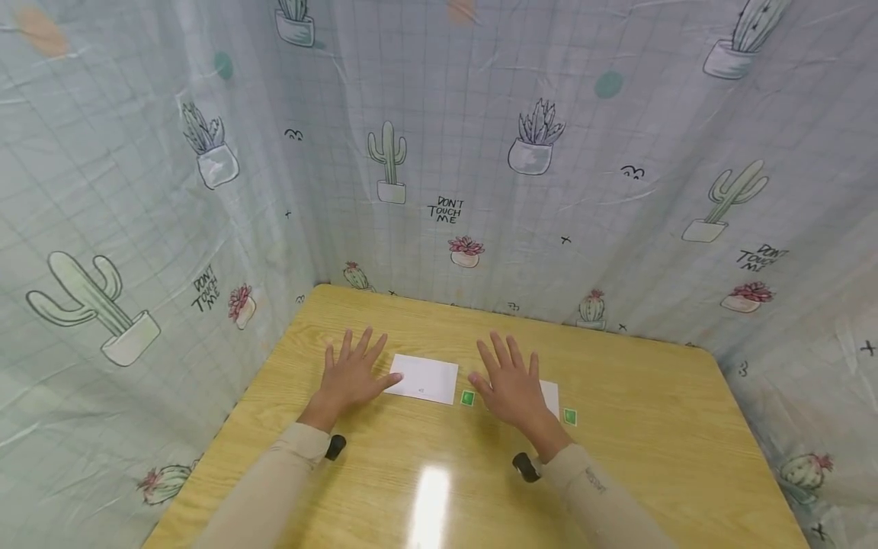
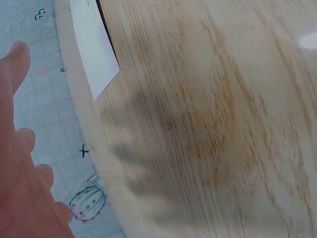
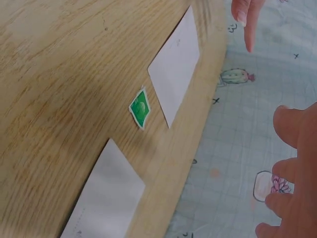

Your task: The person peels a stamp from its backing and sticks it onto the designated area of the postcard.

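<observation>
The papers [image 1: 421,375] are white, and the small squares [image 1: 468,398] are green with white borders. The table [image 1: 658,427] is yellow-brown with wood grain. The pale grey-blue curtain [image 1: 466,91] carries a grid-and-cactus pattern.

From far away I see cactus cloth [image 1: 466,160] hung behind and on both sides of a yellow wooden table [image 1: 658,435], like a little booth, but I can't tell what room it's in.
</observation>
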`<state>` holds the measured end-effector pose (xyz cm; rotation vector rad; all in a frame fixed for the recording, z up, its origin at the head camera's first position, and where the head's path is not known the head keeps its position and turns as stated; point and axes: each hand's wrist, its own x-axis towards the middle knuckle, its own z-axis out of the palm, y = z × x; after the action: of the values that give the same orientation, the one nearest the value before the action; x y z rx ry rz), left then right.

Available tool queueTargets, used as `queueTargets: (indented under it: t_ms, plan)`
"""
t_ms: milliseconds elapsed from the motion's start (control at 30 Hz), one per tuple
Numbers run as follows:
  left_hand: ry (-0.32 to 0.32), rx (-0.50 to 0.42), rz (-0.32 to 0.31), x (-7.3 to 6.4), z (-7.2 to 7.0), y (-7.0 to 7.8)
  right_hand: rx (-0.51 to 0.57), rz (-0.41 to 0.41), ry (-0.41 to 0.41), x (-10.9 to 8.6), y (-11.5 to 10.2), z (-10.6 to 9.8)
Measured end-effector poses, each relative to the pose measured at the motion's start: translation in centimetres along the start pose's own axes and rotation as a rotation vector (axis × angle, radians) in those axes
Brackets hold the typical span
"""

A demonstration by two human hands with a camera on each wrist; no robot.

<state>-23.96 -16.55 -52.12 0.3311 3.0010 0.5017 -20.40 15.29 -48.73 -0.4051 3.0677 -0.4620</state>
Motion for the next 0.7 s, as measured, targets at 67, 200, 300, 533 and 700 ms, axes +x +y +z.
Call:
queueTargets:
  t_ms: [67, 200, 300, 533, 700]
  plan:
    - [-0.013, -0.007, -0.001, 0.2, 0.2, -0.1, 0.005, 0.003, 0.006, 0.1, 0.1, 0.3]
    - [-0.049, -0.014, 0.001, 0.7, 0.9, -0.2, 0.022, 0.009, 0.009, 0.1, 0.2, 1.2]
    - [-0.074, -0.014, 0.001, 0.9, 1.3, -0.3, 0.03, 0.02, 0.01, 0.0, 0.4, 1.8]
    - [-0.101, -0.01, -0.009, 1.1, 1.5, -0.5, 0.024, 0.026, -0.001, -0.2, 0.6, 2.0]
    - [-0.119, -0.021, -0.016, 1.2, 1.6, -0.7, 0.026, 0.024, -0.01, -0.3, 0.6, 2.3]
